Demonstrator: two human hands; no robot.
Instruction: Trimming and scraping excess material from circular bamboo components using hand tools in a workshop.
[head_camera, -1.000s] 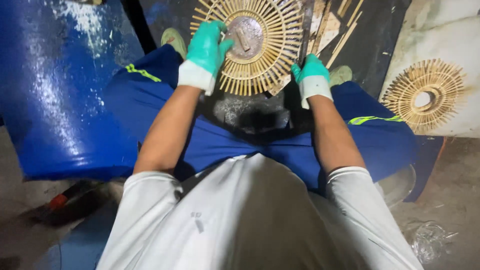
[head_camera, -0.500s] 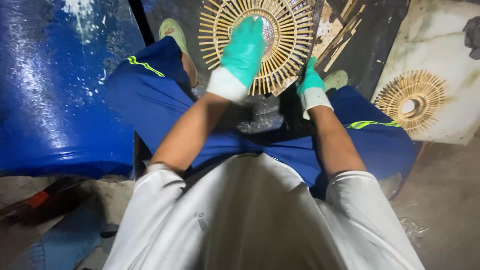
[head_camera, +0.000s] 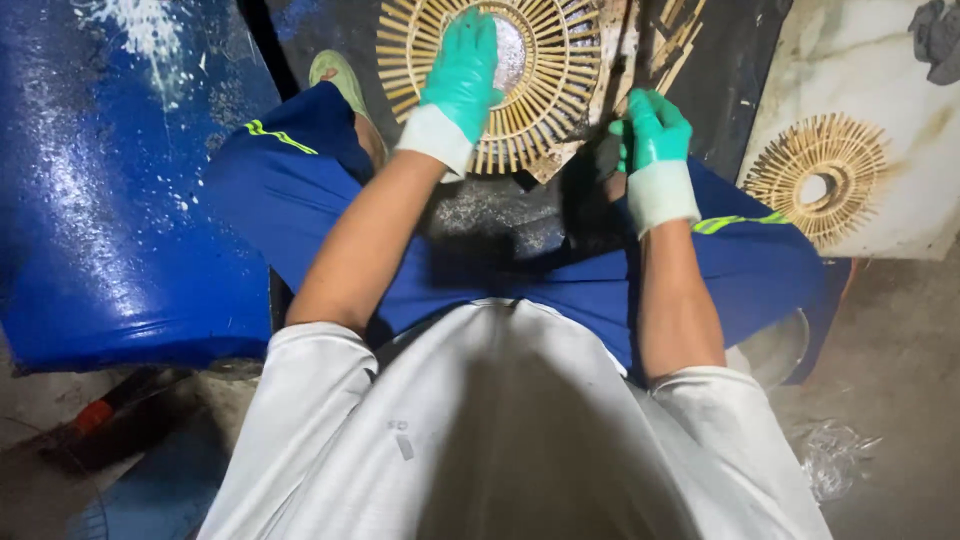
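Observation:
A round sunburst frame of thin wooden sticks (head_camera: 545, 85) lies on a dirty board between my knees. My left hand (head_camera: 462, 70), in a green glove, rests flat across the frame, fingers spread toward its centre ring. My right hand (head_camera: 652, 128), also gloved in green, is curled near the frame's right edge at a dark post, with loose sticks (head_camera: 670, 35) just above it. Whether it grips anything is hidden by the fingers.
A second finished sunburst frame (head_camera: 815, 180) lies on a pale marble-like slab (head_camera: 900, 110) at the right. A large blue plastic drum (head_camera: 110, 180) fills the left side. My blue shorts and a green sandal (head_camera: 335, 72) are below the work.
My left hand slid from the frame's left edge up over its centre. The view shifted so the frame sits higher. My right hand stayed at the frame's right edge.

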